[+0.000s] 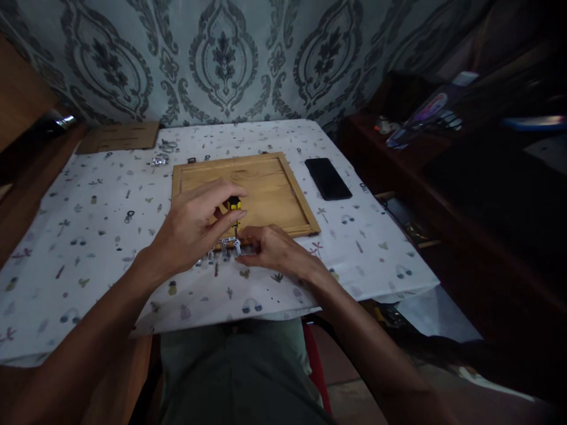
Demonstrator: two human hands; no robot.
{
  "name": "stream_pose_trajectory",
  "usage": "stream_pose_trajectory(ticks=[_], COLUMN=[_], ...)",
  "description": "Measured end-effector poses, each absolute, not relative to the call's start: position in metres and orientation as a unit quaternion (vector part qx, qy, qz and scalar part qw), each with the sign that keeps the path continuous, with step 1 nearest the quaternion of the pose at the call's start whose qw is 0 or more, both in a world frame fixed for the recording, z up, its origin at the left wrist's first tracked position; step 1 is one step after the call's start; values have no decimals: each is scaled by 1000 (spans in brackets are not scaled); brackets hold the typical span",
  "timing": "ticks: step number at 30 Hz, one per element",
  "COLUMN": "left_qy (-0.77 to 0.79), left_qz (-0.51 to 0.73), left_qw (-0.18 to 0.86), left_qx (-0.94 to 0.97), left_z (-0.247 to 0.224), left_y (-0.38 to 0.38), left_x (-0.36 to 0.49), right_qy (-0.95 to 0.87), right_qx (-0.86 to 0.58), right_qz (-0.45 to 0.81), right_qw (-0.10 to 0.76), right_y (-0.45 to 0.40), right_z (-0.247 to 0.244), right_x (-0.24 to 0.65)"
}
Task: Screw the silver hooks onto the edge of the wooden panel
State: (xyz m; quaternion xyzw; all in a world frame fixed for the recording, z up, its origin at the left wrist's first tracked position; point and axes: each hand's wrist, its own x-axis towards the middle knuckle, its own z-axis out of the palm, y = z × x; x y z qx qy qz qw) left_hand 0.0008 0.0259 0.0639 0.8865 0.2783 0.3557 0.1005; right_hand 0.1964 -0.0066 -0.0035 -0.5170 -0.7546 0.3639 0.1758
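Observation:
My left hand [195, 218] is closed around the handle of a small yellow-and-black screwdriver [235, 204], which stands upright with its shaft pointing down. The shaft reaches a silver metal hinge [238, 247] at the near edge of a framed wooden panel [261, 189]. From the right, the thumb and fingers of my right hand [277, 252] pinch around that hinge. More silver metal pieces [225, 250] lie just left of it, partly under my left hand. Whether the screwdriver tip sits in a screw is too small to tell.
A black phone [328, 179] lies right of the panel. Loose metal hinges [160, 159] and a piece of cardboard [119, 137] are at the back left of the cloth-covered table [372, 248]. A bottle [420, 112] leans on dark furniture at right.

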Motion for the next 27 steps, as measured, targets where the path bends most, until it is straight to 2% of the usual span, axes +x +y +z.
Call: stream_pose_trajectory(ticks=[9,18,27], left_qy=[306,294,283], left_qz=[403,390,389], left_qw=[139,161,114], left_qx=[852,858,869], left_z=[58,63,63], left_y=[28,28,25], left_x=[2,1,3], right_qy=[-752,-749,-748], right_qx=[-522,-522,-528], right_qz=[367,371,367], right_qw=[169,171,166], right_y=[-7,-6,-6], right_z=[-1,-1,-2], right_x=[197,198,199])
